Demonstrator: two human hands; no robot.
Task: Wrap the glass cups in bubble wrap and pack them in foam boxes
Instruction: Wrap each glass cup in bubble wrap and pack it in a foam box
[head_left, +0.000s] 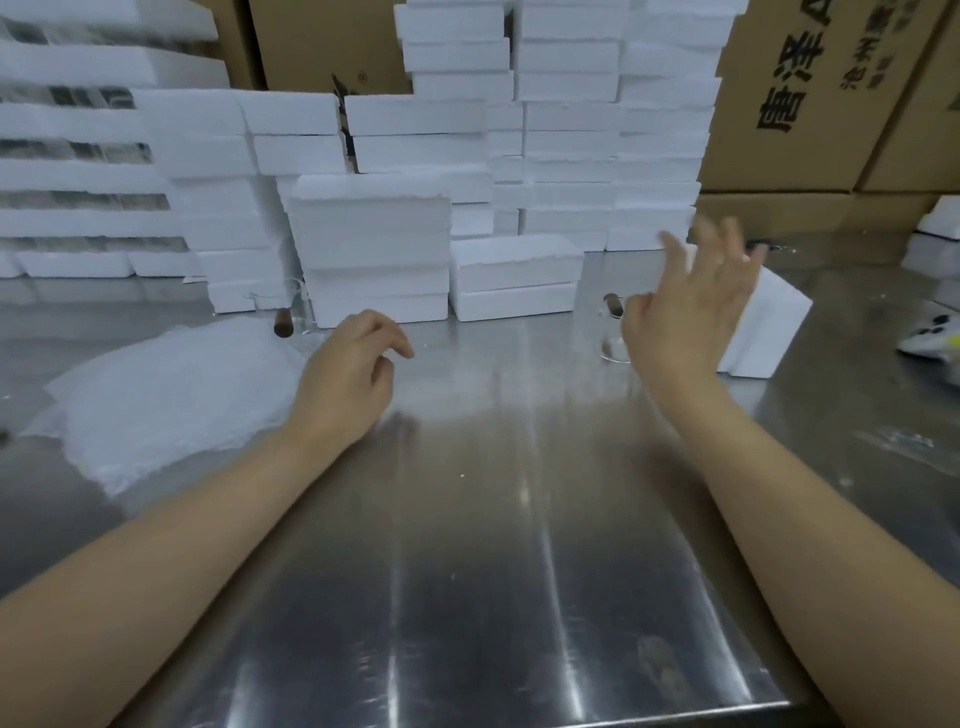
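cup (613, 345): glass, fragile, slick; likely best gripped round body
wrap (166, 395): soft, light
left hand (345, 374): loosely curled, empty
right hand (685, 306): fingers spread, empty

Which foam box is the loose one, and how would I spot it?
Start at the steel table and look right of the wall of stacked foam boxes. Just past the raised right hand lies a single foam box; unlike the others it is unstacked and turned askew.
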